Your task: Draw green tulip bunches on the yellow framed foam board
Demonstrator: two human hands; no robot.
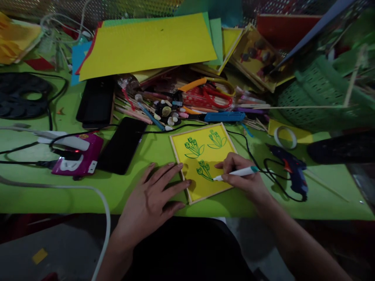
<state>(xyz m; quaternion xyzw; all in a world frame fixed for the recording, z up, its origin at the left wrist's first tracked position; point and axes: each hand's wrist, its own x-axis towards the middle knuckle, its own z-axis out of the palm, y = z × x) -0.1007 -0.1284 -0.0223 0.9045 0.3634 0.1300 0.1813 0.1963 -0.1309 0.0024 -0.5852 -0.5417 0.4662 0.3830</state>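
Note:
A yellow panel [215, 160] with a thin wooden frame lies near the front edge of the green table. Green line drawings of flowers on stems mark it, two at the top and one lower down. My right hand [244, 175] is closed around a white marker [238, 172] with a green end. The marker's tip touches the panel at the foot of the lower drawing's stems. Spread flat, my left hand [156, 193] rests on the table, its fingertips on the panel's left border.
Phones [123, 146], a purple power adapter [77, 156] and cables lie left. Behind are scissors [209, 91], a blue cutter [224, 116], sticks, pebbles and yellow sheets [146, 45]. A glue gun [290, 169], tape roll [285, 137] and green basket [316, 93] stand right.

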